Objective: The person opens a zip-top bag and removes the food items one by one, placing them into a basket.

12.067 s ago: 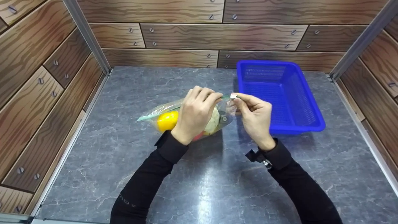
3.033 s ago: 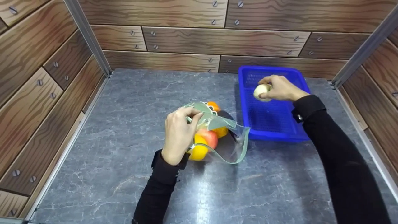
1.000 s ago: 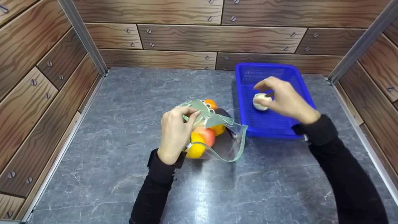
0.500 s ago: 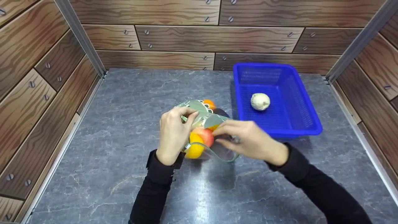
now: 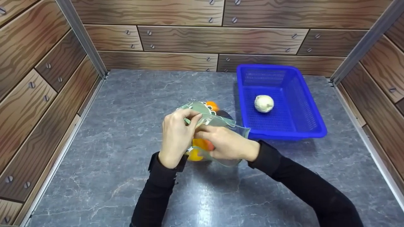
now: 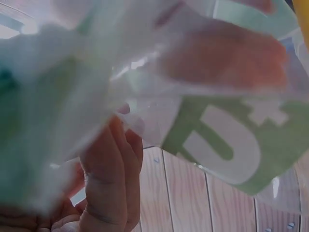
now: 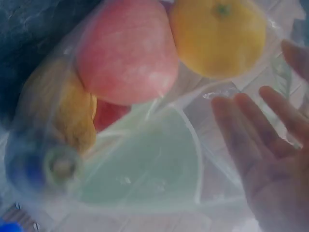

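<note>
In the head view my left hand (image 5: 176,135) pinches the upper edge of a clear zip bag (image 5: 196,110) with green print. My right hand (image 5: 227,145) reaches into the open mouth of this bag. Seen through the plastic in the right wrist view, its fingers (image 7: 248,121) are spread and hold nothing. Beside them lie a pink-red apple (image 7: 128,53) and a yellow-orange citrus (image 7: 219,36), with a yellow-brown lumpy fruit (image 7: 58,106) and a dark round thing (image 7: 26,166) further left. An orange fruit (image 5: 212,105) shows at the bag's far end.
A blue plastic basket (image 5: 293,104) stands to the right of the bag. One cream-coloured, ball-shaped fruit or vegetable (image 5: 264,103) lies in it. The grey marbled table (image 5: 104,157) is walled by wood-patterned panels (image 5: 176,39) at the back and sides.
Since the earliest frame the bag's zip was opened. My right hand let go of the cream-coloured ball in the basket, then moved left into the bag. My left hand kept its pinch lately.
</note>
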Tool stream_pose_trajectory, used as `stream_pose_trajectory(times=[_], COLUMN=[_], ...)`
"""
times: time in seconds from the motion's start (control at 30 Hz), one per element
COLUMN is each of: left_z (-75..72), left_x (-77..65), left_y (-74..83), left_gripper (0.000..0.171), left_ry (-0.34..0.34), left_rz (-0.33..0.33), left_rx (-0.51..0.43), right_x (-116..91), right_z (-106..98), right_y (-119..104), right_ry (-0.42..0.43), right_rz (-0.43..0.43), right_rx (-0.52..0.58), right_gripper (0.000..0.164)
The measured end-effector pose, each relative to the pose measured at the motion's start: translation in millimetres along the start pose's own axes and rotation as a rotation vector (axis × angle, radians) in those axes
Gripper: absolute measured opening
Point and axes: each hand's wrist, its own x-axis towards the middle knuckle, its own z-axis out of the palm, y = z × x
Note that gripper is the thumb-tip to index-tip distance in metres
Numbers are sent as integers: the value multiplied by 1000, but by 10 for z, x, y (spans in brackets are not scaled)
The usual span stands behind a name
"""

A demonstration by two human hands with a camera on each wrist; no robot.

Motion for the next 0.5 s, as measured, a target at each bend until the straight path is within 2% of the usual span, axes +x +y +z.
stream_pose_trajectory(times=[0.2, 0.33, 0.5], left_z=[10, 0, -15], left_x=[-17, -23, -11], left_y=[0, -10, -31], left_gripper=[5, 7, 8], left_ry=[1, -3, 3], left_rz=[4, 12, 19], left_rx=[-17, -4, -9], right_x=[50, 100, 187], right_z=[139, 233, 302], right_y=[27, 58, 131], right_ry=[-118, -140, -152], right_rz=[-28, -51, -78], right_rx=[-25, -32, 32], right_gripper=[31, 42, 55])
